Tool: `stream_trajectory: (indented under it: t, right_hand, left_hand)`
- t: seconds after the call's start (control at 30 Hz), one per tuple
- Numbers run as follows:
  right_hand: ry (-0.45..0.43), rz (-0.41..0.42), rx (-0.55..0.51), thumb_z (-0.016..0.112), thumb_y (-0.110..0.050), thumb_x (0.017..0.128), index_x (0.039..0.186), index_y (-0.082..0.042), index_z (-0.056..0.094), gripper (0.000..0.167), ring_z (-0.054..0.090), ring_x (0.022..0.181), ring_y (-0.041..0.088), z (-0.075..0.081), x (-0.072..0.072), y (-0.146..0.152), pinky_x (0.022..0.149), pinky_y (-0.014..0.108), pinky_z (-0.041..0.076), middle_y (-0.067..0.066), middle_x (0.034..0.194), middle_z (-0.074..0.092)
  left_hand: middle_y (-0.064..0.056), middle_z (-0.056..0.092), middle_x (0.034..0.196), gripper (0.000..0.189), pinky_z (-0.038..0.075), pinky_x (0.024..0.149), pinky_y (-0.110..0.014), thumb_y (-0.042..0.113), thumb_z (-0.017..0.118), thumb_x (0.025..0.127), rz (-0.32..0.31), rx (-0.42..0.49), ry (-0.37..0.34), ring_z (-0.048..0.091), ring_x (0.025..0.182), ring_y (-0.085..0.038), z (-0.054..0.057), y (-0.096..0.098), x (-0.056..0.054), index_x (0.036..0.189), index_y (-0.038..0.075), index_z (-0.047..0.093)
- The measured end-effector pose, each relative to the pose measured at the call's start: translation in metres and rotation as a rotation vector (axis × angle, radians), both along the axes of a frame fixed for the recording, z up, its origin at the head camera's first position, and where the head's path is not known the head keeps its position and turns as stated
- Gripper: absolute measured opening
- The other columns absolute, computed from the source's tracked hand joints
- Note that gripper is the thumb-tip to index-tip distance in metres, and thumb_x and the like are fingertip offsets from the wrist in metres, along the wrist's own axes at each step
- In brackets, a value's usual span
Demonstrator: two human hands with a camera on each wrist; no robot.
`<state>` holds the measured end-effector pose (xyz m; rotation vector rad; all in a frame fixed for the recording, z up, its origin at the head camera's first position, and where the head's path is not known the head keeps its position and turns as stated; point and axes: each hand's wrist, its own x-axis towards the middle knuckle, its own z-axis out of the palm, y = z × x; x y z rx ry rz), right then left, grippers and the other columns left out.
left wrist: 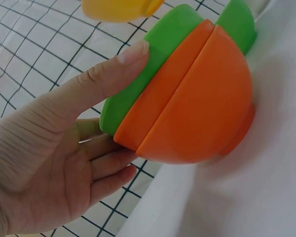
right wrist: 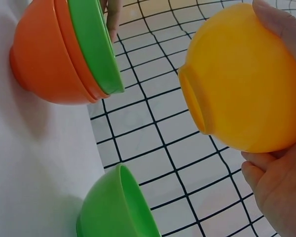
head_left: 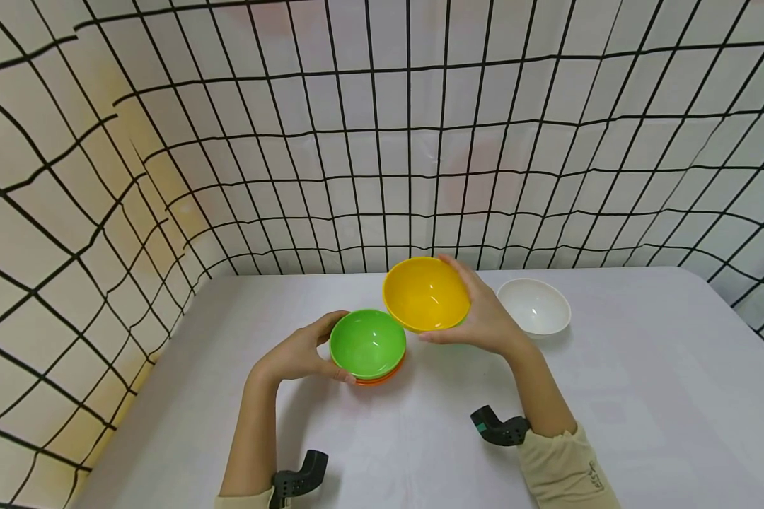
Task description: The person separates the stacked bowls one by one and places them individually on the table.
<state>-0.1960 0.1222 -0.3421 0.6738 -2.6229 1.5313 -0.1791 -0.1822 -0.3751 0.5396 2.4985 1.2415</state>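
My left hand grips the side of a stack, its thumb on the green bowl at the top. Under that bowl, two orange bowls are nested, the lower one standing on the table. My right hand holds a yellow bowl by its side, raised and tilted, up and to the right of the stack. A second green bowl stands on the table below the yellow one; in the head view the yellow bowl hides nearly all of it.
To the right of my right hand, a white bowl stands on the white-covered table. White walls with a black grid rise behind the table and along its left side. A black wrist device sits on each forearm.
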Motion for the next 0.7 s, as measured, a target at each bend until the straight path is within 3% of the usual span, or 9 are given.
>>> stream_trajectory:
  t: [0.33,0.7]
  right_hand:
    - [0.003,-0.042,0.039,0.088,-0.037,0.055,0.145,-0.029,0.023,0.112,0.043,0.119,0.026,0.005,0.002,0.006,0.095,0.049,0.043,0.002,0.146,0.031]
    - [-0.001,-0.175,0.066,0.086,-0.036,0.059,0.147,-0.024,0.018,0.112,0.039,0.122,0.032,0.012,0.001,0.041,0.100,0.056,0.036,0.008,0.146,0.031]
  left_hand:
    - [0.006,0.041,0.140,0.100,0.029,0.109,-0.042,0.037,0.088,0.056,0.011,-0.013,-0.007,0.034,0.134,-0.022,0.001,0.002,0.002,0.140,0.019,0.036]
    - [0.007,0.042,0.139,0.100,0.030,0.109,-0.042,0.036,0.088,0.056,0.008,-0.010,-0.005,0.034,0.134,-0.021,0.000,0.001,0.002,0.140,0.020,0.035]
